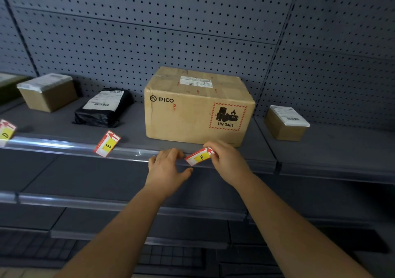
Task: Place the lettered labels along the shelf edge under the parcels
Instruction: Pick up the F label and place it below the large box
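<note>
A label marked F (200,156), red-bordered with a yellow patch, is tilted at the shelf edge strip (70,146) just below the large PICO cardboard box (197,107). My right hand (226,160) pinches the label's right end. My left hand (167,166) rests on the strip just left of it, fingers spread over the rail. Label E (106,143) stands slanted in the strip under the black poly parcel (105,109). Label D (6,131) sits at the far left edge of view.
A small cardboard box (48,92) stands at the back left and another small box (285,123) on the adjoining shelf at the right. Grey pegboard backs the shelving. Lower shelves (106,203) jut out below my forearms.
</note>
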Demonstrator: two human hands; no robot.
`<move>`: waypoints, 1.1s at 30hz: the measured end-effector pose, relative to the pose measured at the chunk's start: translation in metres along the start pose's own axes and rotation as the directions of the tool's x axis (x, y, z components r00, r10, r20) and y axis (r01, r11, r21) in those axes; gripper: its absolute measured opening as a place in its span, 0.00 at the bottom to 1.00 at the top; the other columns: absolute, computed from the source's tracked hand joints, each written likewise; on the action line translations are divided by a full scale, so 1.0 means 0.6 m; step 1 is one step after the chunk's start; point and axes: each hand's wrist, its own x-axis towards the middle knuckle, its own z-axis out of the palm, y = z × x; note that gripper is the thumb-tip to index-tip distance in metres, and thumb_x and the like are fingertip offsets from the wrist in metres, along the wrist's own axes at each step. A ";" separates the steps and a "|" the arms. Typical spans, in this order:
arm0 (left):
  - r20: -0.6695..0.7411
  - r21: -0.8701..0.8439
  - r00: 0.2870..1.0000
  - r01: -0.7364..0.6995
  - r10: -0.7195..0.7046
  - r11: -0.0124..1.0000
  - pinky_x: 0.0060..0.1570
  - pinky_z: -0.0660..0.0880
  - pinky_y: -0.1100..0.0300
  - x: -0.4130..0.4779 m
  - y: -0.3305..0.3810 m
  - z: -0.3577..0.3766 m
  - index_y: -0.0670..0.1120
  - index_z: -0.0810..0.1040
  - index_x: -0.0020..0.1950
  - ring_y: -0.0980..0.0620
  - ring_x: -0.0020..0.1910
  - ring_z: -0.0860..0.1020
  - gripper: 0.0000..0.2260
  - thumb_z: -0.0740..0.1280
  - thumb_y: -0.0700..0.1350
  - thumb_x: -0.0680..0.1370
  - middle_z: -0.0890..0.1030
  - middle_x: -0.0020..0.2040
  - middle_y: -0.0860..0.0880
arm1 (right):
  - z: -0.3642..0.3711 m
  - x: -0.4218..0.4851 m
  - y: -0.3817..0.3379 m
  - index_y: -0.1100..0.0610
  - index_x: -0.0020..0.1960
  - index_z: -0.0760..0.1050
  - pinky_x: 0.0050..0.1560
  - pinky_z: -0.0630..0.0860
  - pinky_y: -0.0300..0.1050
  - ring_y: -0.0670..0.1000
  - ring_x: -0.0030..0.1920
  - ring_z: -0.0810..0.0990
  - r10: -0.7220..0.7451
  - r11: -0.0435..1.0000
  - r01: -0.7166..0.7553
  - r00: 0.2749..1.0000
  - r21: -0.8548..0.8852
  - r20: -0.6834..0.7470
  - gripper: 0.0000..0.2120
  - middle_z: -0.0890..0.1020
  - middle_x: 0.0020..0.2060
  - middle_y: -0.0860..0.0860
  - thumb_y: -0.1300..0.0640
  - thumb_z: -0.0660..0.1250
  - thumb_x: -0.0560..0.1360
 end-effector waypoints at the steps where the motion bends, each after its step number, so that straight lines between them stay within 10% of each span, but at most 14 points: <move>1: 0.014 -0.011 1.000 0.007 -0.006 1.000 0.58 0.58 0.57 0.000 0.000 -0.003 0.55 0.70 0.54 0.56 0.57 0.69 0.16 0.69 0.56 0.71 0.74 0.54 0.57 | 0.002 0.000 -0.003 0.48 0.58 0.73 0.49 0.76 0.44 0.46 0.50 0.75 0.007 1.000 -0.007 1.000 0.003 -0.001 0.12 0.77 0.51 0.44 0.61 0.62 0.78; 8: 0.053 -0.051 0.999 0.008 -0.005 0.999 0.64 0.62 0.53 -0.025 -0.006 -0.041 0.54 0.71 0.61 0.53 0.61 0.69 0.17 0.67 0.53 0.74 0.74 0.60 0.54 | -0.009 -0.017 -0.015 0.50 0.70 0.67 0.60 0.72 0.45 0.47 0.63 0.70 0.139 0.987 -0.130 0.985 0.091 -0.103 0.23 0.73 0.63 0.47 0.58 0.66 0.77; 16: 0.037 0.055 0.994 -0.106 0.104 0.993 0.64 0.63 0.52 -0.081 -0.035 -0.120 0.53 0.72 0.64 0.53 0.64 0.68 0.20 0.64 0.58 0.75 0.74 0.63 0.53 | -0.020 -0.079 -0.083 0.50 0.63 0.74 0.57 0.73 0.46 0.48 0.60 0.72 0.114 0.990 -0.105 0.988 0.091 -0.100 0.16 0.76 0.58 0.47 0.50 0.67 0.76; 33: 0.002 0.166 0.991 -0.134 0.136 0.977 0.62 0.62 0.52 -0.301 -0.321 -0.462 0.52 0.74 0.63 0.52 0.64 0.69 0.27 0.54 0.65 0.72 0.74 0.63 0.54 | 0.131 -0.101 -0.554 0.48 0.67 0.71 0.63 0.70 0.48 0.46 0.65 0.68 0.002 0.991 -0.007 0.999 0.134 0.038 0.23 0.72 0.63 0.44 0.39 0.63 0.76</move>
